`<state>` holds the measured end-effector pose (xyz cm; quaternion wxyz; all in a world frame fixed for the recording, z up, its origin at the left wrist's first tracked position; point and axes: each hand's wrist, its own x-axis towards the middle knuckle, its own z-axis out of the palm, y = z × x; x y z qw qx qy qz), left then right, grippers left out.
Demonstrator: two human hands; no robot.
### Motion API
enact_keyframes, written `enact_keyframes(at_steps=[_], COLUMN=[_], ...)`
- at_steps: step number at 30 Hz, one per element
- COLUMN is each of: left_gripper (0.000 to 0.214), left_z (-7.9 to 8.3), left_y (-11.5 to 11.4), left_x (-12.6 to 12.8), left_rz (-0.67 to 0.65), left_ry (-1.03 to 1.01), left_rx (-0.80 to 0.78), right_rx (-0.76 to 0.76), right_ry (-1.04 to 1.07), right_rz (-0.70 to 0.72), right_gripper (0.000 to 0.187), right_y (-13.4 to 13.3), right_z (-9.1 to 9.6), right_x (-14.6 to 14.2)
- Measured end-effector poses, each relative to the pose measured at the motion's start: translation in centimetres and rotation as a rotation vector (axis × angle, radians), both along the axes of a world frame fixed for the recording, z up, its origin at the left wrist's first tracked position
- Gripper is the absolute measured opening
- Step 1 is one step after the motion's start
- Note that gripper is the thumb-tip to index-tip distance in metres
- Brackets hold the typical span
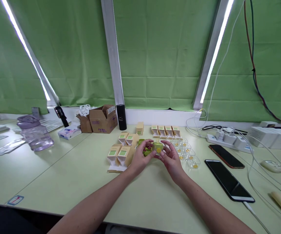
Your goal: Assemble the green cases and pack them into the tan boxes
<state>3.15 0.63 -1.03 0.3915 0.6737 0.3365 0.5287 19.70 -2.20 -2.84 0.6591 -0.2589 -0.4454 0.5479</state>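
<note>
Between the fingertips of both hands is a small clear plastic box (157, 148) with green inside and a round yellow mark on its front. My left hand (141, 156) grips its left side, and my right hand (172, 161) closes on the right side. Green pieces (147, 151) show partly behind my left hand. To the left lie small tan cartons (123, 153) with green labels and raised flaps. Several clear plastic cases (192, 162) with yellow dots stand to the right of my right hand. Behind the hands is a row of tan cartons (165, 131).
A single tan carton (140, 128) stands near a black cylinder (121, 117). At back left are a cardboard box (103, 121), tissue pack (69, 132) and purple jug (35, 135). On the right lie two phones (228, 179), a power strip (228, 144) and loose cables.
</note>
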Motion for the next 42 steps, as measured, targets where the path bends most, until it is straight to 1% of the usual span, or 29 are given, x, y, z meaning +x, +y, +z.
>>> enact_keyframes(at_steps=[5,9,12,15,20,23,27,34,39,42], left_gripper=[0.046,0.043,0.046,0.047,0.050,0.054,0.052,0.046,0.043,0.043], left_z=[0.2,-0.3,-0.8,-1.0,-0.6,-0.5,-0.6,-0.8,-0.9,-0.9], left_y=[-0.3,0.0,0.3,0.4,0.0,-0.2,-0.5,-0.4,-0.3,-0.3], left_x=[0.2,0.3,0.3,0.3,0.4,0.4,0.4,0.4,0.4,0.4], left_rz=[0.037,0.066,0.094,0.131,0.183,0.161,0.116,0.118,0.112,0.090], left_ry=[0.076,0.098,0.123,0.142,0.157,0.165,0.201,0.230,0.233,0.204], left_rx=[0.051,0.067,0.087,0.100,0.145,0.164,0.207,0.240,0.212,0.151], right_rx=[0.000,-0.002,-0.012,-0.020,-0.059,-0.088,-0.119,-0.139,-0.141,-0.116], right_ry=[-0.005,-0.010,-0.004,0.033,0.121,0.166,0.234,0.271,0.248,0.198], right_rz=[-0.004,-0.005,-0.008,0.022,0.114,0.149,0.174,0.186,0.151,0.079], right_gripper=[0.047,0.046,0.046,0.046,0.045,0.045,0.040,0.036,0.043,0.050], right_y=[0.1,0.3,0.6,0.8,0.7,0.8,1.2,1.5,1.2,1.0], right_z=[-0.1,-0.4,-0.6,-0.6,-0.4,-0.6,-1.0,-1.4,-1.0,-0.8], right_x=[0.0,0.0,0.2,0.4,0.3,0.3,0.4,0.5,0.5,0.7])
